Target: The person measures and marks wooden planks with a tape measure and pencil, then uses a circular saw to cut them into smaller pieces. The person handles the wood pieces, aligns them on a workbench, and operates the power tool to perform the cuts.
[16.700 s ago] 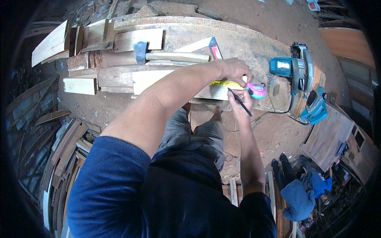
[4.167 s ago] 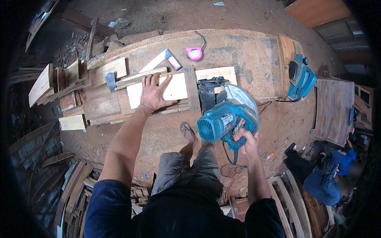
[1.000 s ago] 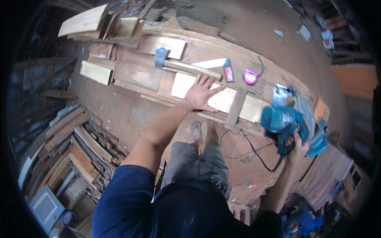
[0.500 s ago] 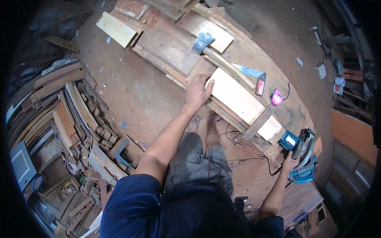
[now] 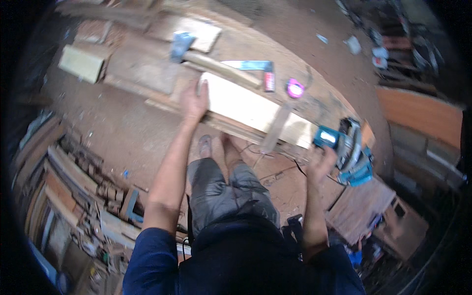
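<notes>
In the head view, blurred by motion, my left hand (image 5: 194, 101) grips the left end of a long pale board (image 5: 241, 102) lying on the bench. A darker wooden strip (image 5: 276, 127) crosses that board near its right part. My right hand (image 5: 322, 164) has its fingers apart beside the teal circular saw (image 5: 346, 140), holding nothing that I can see. Behind the board lie an axe (image 5: 182, 44) with a wooden handle, a metal square (image 5: 268, 73) and a pink tape measure (image 5: 295, 88). A second teal power tool (image 5: 356, 174) stands beyond the saw.
Offcuts (image 5: 81, 64) cover the bench's left end. Stacked lumber (image 5: 69, 177) fills the lower left. Cords trail over the dirt floor. A wooden panel (image 5: 359, 211) is at lower right, near a partly visible person in blue (image 5: 355, 255). An orange board (image 5: 418, 123) stands at right.
My left hand has gone from lying spread on the board to gripping its left end. My right hand has let go of the saw, which now rests at the bench's right.
</notes>
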The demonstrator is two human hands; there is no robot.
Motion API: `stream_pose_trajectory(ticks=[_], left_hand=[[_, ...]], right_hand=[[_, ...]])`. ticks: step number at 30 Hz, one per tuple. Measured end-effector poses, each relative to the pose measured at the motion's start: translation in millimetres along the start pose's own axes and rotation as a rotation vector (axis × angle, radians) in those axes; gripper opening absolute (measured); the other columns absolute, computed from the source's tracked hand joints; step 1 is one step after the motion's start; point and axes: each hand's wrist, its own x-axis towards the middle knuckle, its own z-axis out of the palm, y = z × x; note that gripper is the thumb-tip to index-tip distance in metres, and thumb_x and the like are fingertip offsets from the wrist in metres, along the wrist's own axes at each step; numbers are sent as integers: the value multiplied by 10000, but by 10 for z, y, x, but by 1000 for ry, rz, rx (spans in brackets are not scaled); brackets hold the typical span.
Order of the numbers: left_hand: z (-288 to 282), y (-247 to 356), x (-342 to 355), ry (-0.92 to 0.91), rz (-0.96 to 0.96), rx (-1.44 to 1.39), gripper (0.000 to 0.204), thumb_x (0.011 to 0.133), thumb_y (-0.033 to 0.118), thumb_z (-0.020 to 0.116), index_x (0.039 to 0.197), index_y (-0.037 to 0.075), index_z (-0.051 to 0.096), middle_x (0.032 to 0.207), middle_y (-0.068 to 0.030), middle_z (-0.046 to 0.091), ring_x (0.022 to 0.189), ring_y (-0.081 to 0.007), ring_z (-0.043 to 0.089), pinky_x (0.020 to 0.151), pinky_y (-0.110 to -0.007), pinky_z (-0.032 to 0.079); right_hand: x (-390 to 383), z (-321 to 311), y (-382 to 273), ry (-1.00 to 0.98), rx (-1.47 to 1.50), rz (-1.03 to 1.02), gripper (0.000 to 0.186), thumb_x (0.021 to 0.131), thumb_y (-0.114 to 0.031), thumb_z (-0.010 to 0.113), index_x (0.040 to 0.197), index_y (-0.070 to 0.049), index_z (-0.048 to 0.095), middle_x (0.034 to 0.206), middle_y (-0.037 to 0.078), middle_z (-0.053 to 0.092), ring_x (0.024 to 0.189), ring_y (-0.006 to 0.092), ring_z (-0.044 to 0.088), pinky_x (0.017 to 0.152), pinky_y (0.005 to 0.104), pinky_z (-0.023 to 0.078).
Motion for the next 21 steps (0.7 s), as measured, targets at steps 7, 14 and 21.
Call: stream_pose_trajectory(ticks=[7,14,21], left_hand=[[152,-30,207,24,-157,-124,487,991,443,617,1139,-8,725,1080,-231,736,1066,-351,681,961,-412,500],[184,7,193,-32,-218,-299,384,1025,381,634,1057,6,709,929,-42,680,875,-132,569,811,-299,476],[115,-79,249,-107,-251,-334,359,1029,373,646,1062,20,701,970,-28,685,903,-112,569,827,-287,476]], right_hand=[[-47,753,-301,-222,842,797,310,991,-113,647,1246,62,662,1188,174,683,1116,214,657,939,330,528],[120,452,-59,-393,188,209,679,764,31,659,1425,-51,526,1433,219,511,1340,400,470,1114,493,386],[906,596,267,-755,-168,-71,1027,676,-54,822,1574,-81,326,1583,237,347,1460,424,334,1177,532,298]])
